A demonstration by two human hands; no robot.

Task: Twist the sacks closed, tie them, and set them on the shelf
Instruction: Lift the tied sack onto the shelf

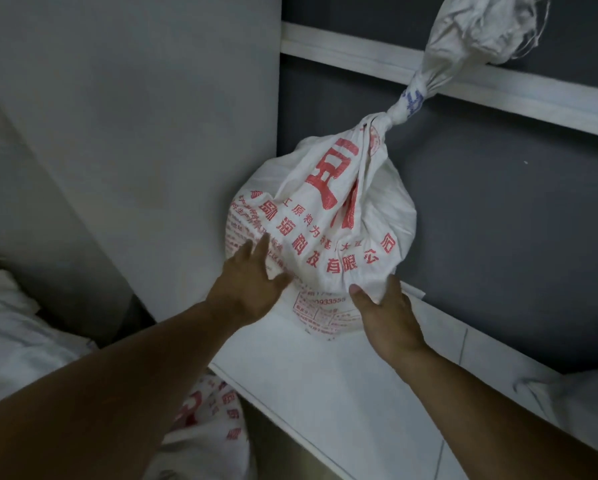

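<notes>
This looks like a storeroom: white shelves (pixel 325 393) run along a dark grey wall (pixel 498 237), a tied, red-printed woven sack (pixel 325 220) sits on the lower one, and more sacks (pixel 204 431) lie underneath.

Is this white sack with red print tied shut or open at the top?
Tied shut: the sack has a twisted neck cinched by a knot.

A single wide-angle view, worn on the person's head, looks forward and down from close range. The white shelf (pixel 325 393) fills the near right, the sack (pixel 325 209) sits mid-frame, and the dark wall (pixel 498 237) lies far behind.
</notes>
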